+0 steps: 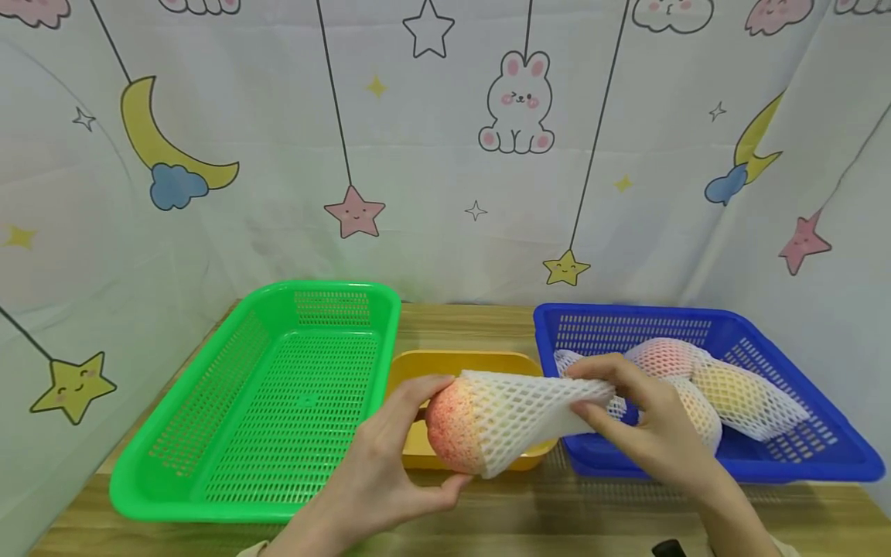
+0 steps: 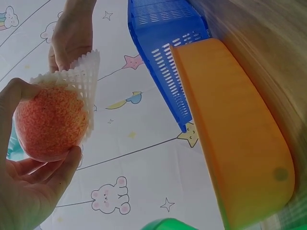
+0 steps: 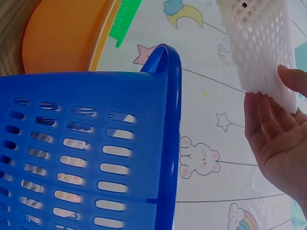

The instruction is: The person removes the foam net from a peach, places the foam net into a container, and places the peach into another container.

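Note:
My left hand [image 1: 376, 456] grips a round peach [image 1: 448, 433] with speckled red and yellow skin, thumb and fingers on opposite sides of its bare end. A white foam net sleeve [image 1: 518, 414] covers the other part of the peach and tapers to the right. At that narrow end my right hand [image 1: 654, 422] pinches the sleeve between thumb and fingers. In the left wrist view the peach [image 2: 50, 122] shows its red side bare, the netting bunched around its far side. The right wrist view shows the sleeve's loose end [image 3: 268, 72] between the right fingers.
Behind the peach stands a yellow bin [image 1: 462, 360]. A green basket [image 1: 257, 507] sits to the left. On the right, a blue basket [image 1: 626, 312] holds several fruits in foam nets, among them a yellowish one [image 1: 731, 387]. A patterned cloth [image 1: 445, 170] hangs behind the wooden table [image 1: 501, 510].

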The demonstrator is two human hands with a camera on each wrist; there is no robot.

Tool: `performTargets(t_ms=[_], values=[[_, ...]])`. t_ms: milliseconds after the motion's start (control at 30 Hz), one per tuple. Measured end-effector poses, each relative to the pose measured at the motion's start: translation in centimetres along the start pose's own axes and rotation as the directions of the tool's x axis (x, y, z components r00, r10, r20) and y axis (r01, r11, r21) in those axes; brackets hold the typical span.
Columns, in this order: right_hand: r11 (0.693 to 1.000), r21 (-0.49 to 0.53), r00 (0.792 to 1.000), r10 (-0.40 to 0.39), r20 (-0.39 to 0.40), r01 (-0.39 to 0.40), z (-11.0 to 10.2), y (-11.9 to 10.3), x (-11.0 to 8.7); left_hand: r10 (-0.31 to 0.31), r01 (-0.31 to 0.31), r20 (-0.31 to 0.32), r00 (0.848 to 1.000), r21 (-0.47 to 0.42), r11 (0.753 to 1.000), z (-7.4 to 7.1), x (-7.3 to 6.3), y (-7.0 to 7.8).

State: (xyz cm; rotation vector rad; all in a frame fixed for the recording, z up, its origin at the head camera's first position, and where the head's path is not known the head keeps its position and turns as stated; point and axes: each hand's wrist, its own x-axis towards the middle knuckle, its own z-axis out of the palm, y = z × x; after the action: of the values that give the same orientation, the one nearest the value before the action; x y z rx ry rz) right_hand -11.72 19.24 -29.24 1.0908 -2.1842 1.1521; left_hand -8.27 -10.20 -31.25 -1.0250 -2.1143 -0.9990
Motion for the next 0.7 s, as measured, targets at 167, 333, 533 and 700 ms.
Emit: performTargets(t_ms=[167,333,533,700], values=[[0.998,0.033,0.998,0.046,-0.039,-0.045,-0.42,-0.24,-0.08,-0.003,0.002,-0.012,1.0,-0.014,1.0,0.07,0.06,0.03],[0.996,0.056,0.996,0.066,-0.057,-0.063,-0.67,-0.32,-0.05,-0.011,0.011,-0.009,1.0,-0.018,1.0,0.13,0.1,-0.06],[0.995,0.065,0.994,0.08,-0.077,-0.075,-0.81,-0.25,0.0,-0.023,0.023,-0.008,1.0,-0.018,1.0,0.15,0.08,-0.23],[0.995,0.069,0.993,0.081,-0.089,-0.074,-0.68,-0.03,0.02,-0.04,0.04,-0.003,0.999,-0.045,0.998,0.12,-0.11,-0.41]])
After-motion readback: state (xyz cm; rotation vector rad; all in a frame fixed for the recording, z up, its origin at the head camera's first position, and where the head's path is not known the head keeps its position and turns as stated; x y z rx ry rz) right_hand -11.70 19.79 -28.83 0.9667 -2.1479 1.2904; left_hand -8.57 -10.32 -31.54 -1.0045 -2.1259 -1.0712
